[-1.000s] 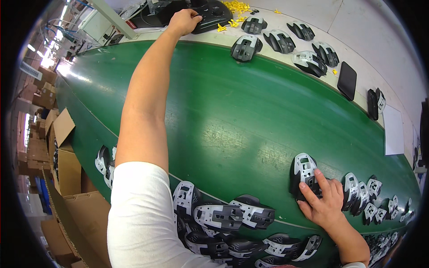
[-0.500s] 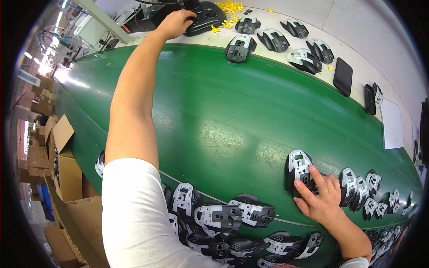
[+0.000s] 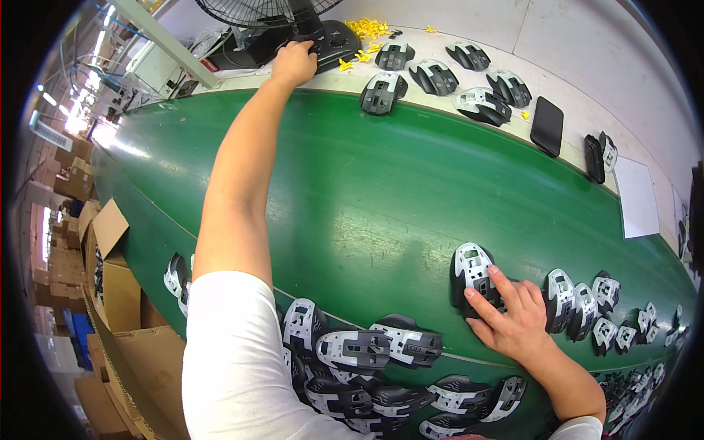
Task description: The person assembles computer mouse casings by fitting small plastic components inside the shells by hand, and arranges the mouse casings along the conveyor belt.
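Note:
My left hand (image 3: 295, 64) reaches to the far side, its fingers bent against the black base (image 3: 339, 42) of a desk fan; what lies under the fingertips is hidden. At right of centre, my right hand (image 3: 513, 319) lies over a black and light-grey computer mouse shell (image 3: 471, 265) on the green belt. Its index and middle fingers press on the shell, with the thumb at its near end. More mouse shells stand just right of that hand, among them a tall one (image 3: 561, 297).
Several mouse shells, one a white-topped shell (image 3: 482, 105), sit on the far ledge beside yellow small parts (image 3: 367, 29), a black phone-like slab (image 3: 547, 126) and white paper (image 3: 636, 196). Piled shells (image 3: 353, 349) lie near me. Open cardboard boxes (image 3: 121, 293) stand at left.
The view has shifted slightly, and more of the fan shows. My left fingers are bent more closely at the fan base. My right hand keeps its place on the mouse shell.

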The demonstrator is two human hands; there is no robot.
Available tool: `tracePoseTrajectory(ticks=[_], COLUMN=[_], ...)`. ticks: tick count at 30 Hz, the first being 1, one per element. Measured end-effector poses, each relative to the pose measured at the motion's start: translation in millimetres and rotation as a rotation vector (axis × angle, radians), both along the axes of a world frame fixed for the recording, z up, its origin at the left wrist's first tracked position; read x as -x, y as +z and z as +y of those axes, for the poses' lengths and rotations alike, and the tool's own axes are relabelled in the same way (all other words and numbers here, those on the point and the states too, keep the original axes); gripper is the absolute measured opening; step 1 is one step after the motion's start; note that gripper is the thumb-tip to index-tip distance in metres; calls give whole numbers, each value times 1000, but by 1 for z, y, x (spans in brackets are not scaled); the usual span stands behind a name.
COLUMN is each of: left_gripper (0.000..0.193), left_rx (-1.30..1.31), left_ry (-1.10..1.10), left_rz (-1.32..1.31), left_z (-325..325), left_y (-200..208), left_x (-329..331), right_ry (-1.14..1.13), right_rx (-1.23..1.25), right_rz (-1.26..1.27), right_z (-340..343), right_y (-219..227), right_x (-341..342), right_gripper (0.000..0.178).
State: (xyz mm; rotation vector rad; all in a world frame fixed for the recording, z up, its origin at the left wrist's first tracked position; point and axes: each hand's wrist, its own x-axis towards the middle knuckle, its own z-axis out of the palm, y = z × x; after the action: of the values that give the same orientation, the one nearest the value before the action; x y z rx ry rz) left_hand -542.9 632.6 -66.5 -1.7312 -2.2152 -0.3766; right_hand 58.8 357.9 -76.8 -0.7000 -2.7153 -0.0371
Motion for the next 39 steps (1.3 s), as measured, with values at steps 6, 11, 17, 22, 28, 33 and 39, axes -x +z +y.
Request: tracePoseTrajectory(ticks=[6,11,17,22,28,33,39], left_gripper=[51,46,76,81,70,44,60], left_rx=[-183,-99,-140,-413,-662,-655,44], left_ry=[43,-344,-295,-215,-140,12,86], left_rz=[-6,-397,-478,-741,-916,-252,-60], left_z=[-4,-8,-48,-7,10,36,65], left_y=[-1,-10,-61,-42,-57,-25,11], left_x=[-22,-112,-170,-213,-227,-103,-20], right_ry=[-3,-21,86,237,184,178,96], right_rx=[14,7,-49,-120,-130,-13,160], right_rz=[32,26,37,189,297,379,446], right_z=[0,2,13,44,81,81,81], right_y=[1,-3,11,19,36,19,19], right_x=[5,2,5,26,86,101,87], right_gripper=[79,77,68,55,49,61,67])
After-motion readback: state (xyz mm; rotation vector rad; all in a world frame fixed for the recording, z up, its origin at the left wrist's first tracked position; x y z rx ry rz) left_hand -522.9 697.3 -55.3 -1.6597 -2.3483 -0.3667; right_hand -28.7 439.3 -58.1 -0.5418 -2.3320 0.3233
